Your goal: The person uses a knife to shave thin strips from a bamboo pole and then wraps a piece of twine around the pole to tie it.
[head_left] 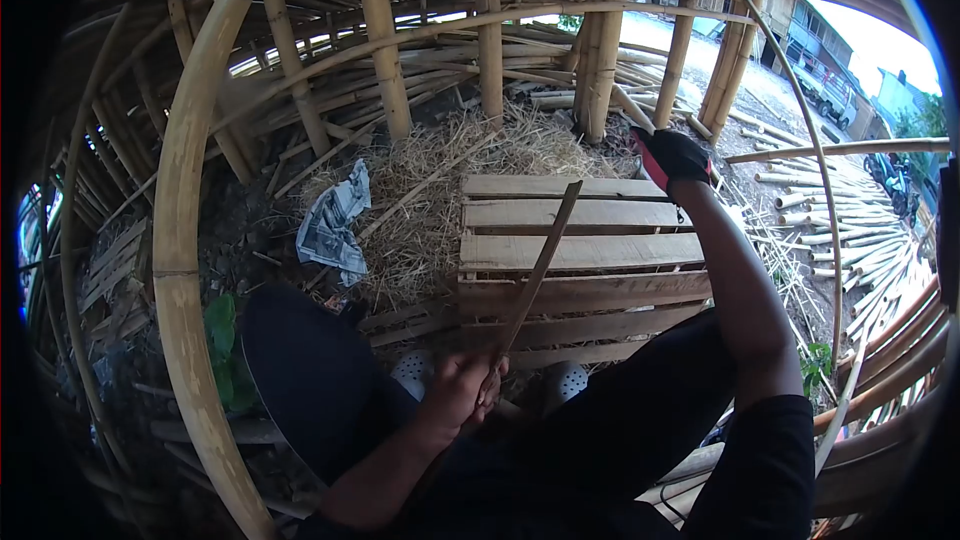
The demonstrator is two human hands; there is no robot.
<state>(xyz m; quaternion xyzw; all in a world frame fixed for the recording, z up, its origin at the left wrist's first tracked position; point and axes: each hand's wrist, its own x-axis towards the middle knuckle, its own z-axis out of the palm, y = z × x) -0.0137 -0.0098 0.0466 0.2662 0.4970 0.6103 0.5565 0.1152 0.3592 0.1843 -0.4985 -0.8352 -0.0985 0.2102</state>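
Observation:
My left hand (463, 392), bare, is closed around the lower end of a long, narrow, flat brown strip (541, 268). The strip slants up and away to the right, its far end overlapping a slatted wooden pallet (585, 252) in front of my feet. On the far right, my right hand (676, 158) wears a black and red glove and reaches past the pallet's back corner. Its fingers meet the lower end of a short bamboo piece (631, 108) by the posts, but dark shade hides how they are bent.
A curved bamboo pole (178, 240) rises close on my left. Straw (425, 210) and a crumpled newspaper sheet (335, 223) lie left of the pallet. Bamboo posts (490, 35) stand behind. Cut bamboo poles (850, 240) are piled on the right. My perforated shoes (567, 383) are below.

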